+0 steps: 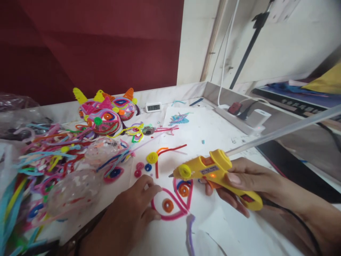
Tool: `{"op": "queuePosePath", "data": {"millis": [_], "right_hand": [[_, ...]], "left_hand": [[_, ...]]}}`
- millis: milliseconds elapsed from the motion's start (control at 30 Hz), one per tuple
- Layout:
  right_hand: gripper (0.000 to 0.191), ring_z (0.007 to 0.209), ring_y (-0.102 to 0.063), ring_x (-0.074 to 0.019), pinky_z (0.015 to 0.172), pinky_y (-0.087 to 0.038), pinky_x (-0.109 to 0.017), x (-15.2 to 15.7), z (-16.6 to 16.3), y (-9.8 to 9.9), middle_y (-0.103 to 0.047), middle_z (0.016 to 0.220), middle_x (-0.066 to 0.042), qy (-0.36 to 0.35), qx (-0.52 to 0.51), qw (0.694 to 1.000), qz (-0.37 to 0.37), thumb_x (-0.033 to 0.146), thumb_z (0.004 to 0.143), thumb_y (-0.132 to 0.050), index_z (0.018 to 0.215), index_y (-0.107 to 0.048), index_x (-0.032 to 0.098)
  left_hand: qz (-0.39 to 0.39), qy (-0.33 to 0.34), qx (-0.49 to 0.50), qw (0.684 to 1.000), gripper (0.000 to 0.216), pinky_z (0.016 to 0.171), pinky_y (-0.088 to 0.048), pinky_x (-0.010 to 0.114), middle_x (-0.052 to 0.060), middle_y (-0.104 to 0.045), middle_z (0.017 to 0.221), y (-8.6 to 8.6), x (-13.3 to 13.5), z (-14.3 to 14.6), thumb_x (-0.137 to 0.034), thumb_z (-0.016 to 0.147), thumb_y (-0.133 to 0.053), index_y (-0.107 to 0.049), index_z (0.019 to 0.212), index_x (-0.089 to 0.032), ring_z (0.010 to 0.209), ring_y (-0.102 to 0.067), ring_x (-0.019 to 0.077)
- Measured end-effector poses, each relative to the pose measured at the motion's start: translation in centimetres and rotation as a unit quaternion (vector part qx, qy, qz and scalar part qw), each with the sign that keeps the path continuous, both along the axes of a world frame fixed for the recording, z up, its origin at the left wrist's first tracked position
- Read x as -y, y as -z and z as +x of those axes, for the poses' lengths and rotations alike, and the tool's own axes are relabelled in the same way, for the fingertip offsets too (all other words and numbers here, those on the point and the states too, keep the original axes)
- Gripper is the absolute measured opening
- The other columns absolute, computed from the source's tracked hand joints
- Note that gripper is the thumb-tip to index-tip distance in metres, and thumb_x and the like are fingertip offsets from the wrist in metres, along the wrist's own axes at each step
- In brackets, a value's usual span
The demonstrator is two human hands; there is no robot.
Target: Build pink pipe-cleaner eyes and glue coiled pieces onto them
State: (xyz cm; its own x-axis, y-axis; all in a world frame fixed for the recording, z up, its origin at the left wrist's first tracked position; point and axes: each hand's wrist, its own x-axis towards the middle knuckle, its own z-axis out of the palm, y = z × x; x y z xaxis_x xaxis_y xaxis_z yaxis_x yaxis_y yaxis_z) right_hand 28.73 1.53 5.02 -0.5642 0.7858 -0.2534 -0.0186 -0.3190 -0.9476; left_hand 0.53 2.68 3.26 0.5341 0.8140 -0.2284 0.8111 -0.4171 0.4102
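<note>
Yellow glue gun (pixel 213 170) in right hand (pixel 247 185), fingers around handle.

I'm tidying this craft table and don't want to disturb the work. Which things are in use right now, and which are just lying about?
In use:
right hand gripping the yellow glue gun
left hand pressing on the pink pipe-cleaner eye shape

Lying about:
finished decorated balls
loose pipe-cleaner pile
small digital clock
power strip
</note>
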Motion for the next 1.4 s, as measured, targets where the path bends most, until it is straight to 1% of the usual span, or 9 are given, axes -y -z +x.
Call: {"op": "queuePosePath", "data": {"millis": [200, 333, 500, 667, 1000, 1200, 1233, 1333, 1400], "right_hand": [[0.040, 0.050, -0.052, -0.0084, 0.046, -0.042, -0.017, 1.7, 0.7, -1.8, -0.055, 0.065, -0.002, 0.019, 0.030, 0.998, 0.057, 0.051, 0.084, -0.059, 0.094, -0.066, 0.013], [0.034, 0.052, -0.051, -0.0118, 0.045, -0.040, -0.021, 3.8, 1.4, -2.0, -0.054, 0.064, -0.002, 0.099, 0.126, 0.975, 0.157, 0.051, 0.083, -0.058, 0.077, -0.062, 0.018], [0.023, 0.079, -0.058, -0.0195, 0.058, -0.046, -0.026, 5.4, 2.8, -0.9, -0.062, 0.094, -0.006, 0.181, 0.315, 0.852, 0.378, 0.041, 0.086, -0.057, 0.102, -0.061, 0.025], [0.027, 0.085, -0.060, -0.0193, 0.066, -0.050, -0.029, 5.1, 5.2, 1.3, -0.057, 0.108, -0.011, 0.181, 0.460, 0.722, 0.484, 0.033, 0.091, -0.050, 0.114, -0.055, 0.020], [0.033, 0.089, -0.059, -0.0251, 0.075, -0.050, -0.040, 3.4, 7.7, 4.5, -0.059, 0.106, -0.015, 0.151, 0.591, 0.611, 0.505, 0.037, 0.092, -0.048, 0.113, -0.055, 0.013], [0.026, 0.091, -0.055, -0.0303, 0.073, -0.046, -0.047, 4.6, 5.5, 2.8, -0.060, 0.105, -0.015, 0.157, 0.612, 0.525, 0.571, 0.034, 0.094, -0.044, 0.105, -0.060, 0.016], [0.024, 0.091, -0.054, -0.0285, 0.074, -0.045, -0.046, 5.0, 4.2, 2.2, -0.060, 0.105, -0.014, 0.153, 0.587, 0.534, 0.588, 0.030, 0.094, -0.044, 0.107, -0.059, 0.017], [0.023, 0.097, -0.051, -0.0239, 0.081, -0.044, -0.039, 5.7, -0.4, 0.6, -0.056, 0.109, -0.012, 0.069, 0.491, 0.633, 0.595, 0.021, 0.094, -0.042, 0.112, -0.057, 0.016], [0.022, 0.091, -0.050, -0.0229, 0.079, -0.043, -0.039, 5.5, -3.2, 0.3, -0.058, 0.103, -0.011, 0.020, 0.467, 0.664, 0.584, 0.021, 0.095, -0.041, 0.106, -0.059, 0.016]], "left_hand": [[0.011, 0.016, 0.015, 1.000, 0.032, 0.074, -0.048, 0.025, 0.003, -0.055, 0.117, 0.2, 0.1, -0.3, -0.012, 0.081, -0.050, -0.059, 0.108, -0.026, 0.085, -0.060, 0.0138], [0.010, 0.025, 0.019, 0.999, 0.030, 0.076, -0.048, 0.027, 0.003, -0.055, 0.116, 0.3, 0.0, -0.4, -0.015, 0.082, -0.050, -0.059, 0.109, -0.026, 0.089, -0.061, 0.0159], [0.019, 0.033, 0.035, 0.999, 0.029, 0.085, -0.048, 0.029, 0.003, -0.055, 0.116, 0.8, -0.3, -0.6, -0.018, 0.082, -0.050, -0.061, 0.107, -0.027, 0.105, -0.058, 0.0203], [0.044, 0.026, 0.030, 0.998, 0.034, 0.081, -0.049, 0.029, 0.003, -0.056, 0.116, 1.6, -0.6, -0.7, -0.018, 0.078, -0.052, -0.062, 0.110, -0.027, 0.096, -0.061, 0.0192], [0.068, 0.015, 0.040, 0.997, 0.036, 0.087, -0.047, 0.031, 0.002, -0.054, 0.120, 1.8, -0.5, -0.8, -0.018, 0.080, -0.052, -0.061, 0.113, -0.030, 0.103, -0.059, 0.0196], [0.035, 0.028, 0.041, 0.998, 0.030, 0.090, -0.046, 0.032, 0.002, -0.055, 0.115, 1.0, -0.3, -0.5, -0.016, 0.080, -0.051, -0.062, 0.106, -0.028, 0.104, -0.057, 0.0198], [0.032, 0.028, 0.042, 0.998, 0.030, 0.091, -0.045, 0.033, 0.002, -0.054, 0.115, 0.9, -0.3, -0.5, -0.017, 0.080, -0.052, -0.062, 0.107, -0.027, 0.104, -0.057, 0.0199], [0.027, 0.025, 0.048, 0.998, 0.031, 0.092, -0.044, 0.033, 0.003, -0.053, 0.116, 0.8, -0.2, -0.4, -0.018, 0.080, -0.052, -0.061, 0.108, -0.027, 0.102, -0.057, 0.0195], [0.030, 0.022, 0.053, 0.998, 0.032, 0.090, -0.045, 0.032, 0.003, -0.053, 0.116, 0.8, -0.2, -0.4, -0.018, 0.079, -0.052, -0.061, 0.109, -0.027, 0.100, -0.057, 0.0189]]}}
